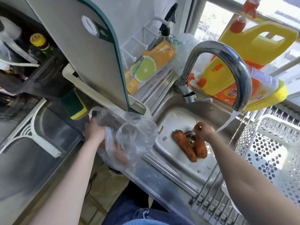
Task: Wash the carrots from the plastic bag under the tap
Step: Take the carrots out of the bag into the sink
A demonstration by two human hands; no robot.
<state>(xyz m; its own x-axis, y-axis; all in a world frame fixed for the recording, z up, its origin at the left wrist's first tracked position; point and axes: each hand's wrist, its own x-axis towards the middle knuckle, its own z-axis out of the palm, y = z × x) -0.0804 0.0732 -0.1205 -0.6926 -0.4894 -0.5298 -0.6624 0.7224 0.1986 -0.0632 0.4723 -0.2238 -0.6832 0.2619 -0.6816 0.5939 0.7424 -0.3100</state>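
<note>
Carrots [189, 146] lie across the drain in the sink [170, 120], two of them; more remain in the plastic bag [129, 140] left of the sink. Left hand [94, 130] fingers are clamped on the bag's neck. Right hand [203, 131] fingers are closed round a carrot top beside the running tap [227, 65] stream. Judgement: carrots are stiff, wet and likely slippery, best gripped mid-length; the bag is limp. Sink walls and the tap spout limit lifting room.

left hand [94, 129] grips bag [129, 137] | right hand [205, 131] holds carrot [197, 127] (tap [227, 62] running)
</note>
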